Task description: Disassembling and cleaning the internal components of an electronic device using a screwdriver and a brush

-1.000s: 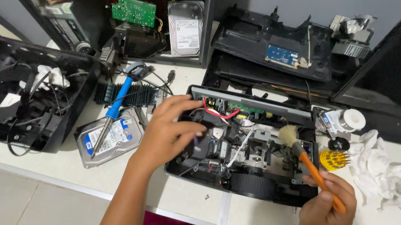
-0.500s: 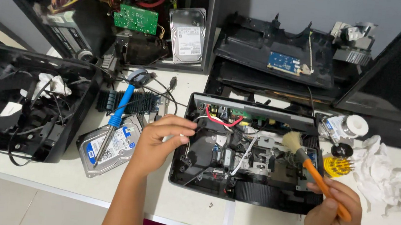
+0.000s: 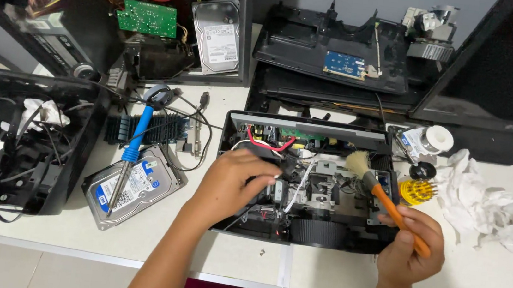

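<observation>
Here, a person works over an opened black device [image 3: 303, 181] lying on a white table [image 3: 496, 277]. The right hand [image 3: 409, 246] is closed in a grip on the orange handle of a small brush [image 3: 384, 199], whose pale bristles rest on the device's inner parts near its right side. The left hand [image 3: 230, 182] lies flat on the device's left half, fingers [image 3: 260, 166] curled down among the black components and holding nothing that can be made out. Inside the open casing sit a green circuit board along the far edge, red and white wires, metal brackets and a ribbed black wheel at the near edge.

Just left of the device, a blue-handled soldering iron [image 3: 136, 141] rests across a bare hard drive [image 3: 134, 185], beside a black finned heatsink [image 3: 147, 129]. At the far left stands an open black housing [image 3: 12, 144] holding loose cables and a white scrap. Behind, an open computer case [image 3: 155, 19] holds a green board and a second hard drive [image 3: 217, 35]. To the right of the device lie a yellow brass-wool tip cleaner [image 3: 418, 191], a white roll of tape [image 3: 438, 139] and crumpled white tissue [image 3: 485, 203].
</observation>
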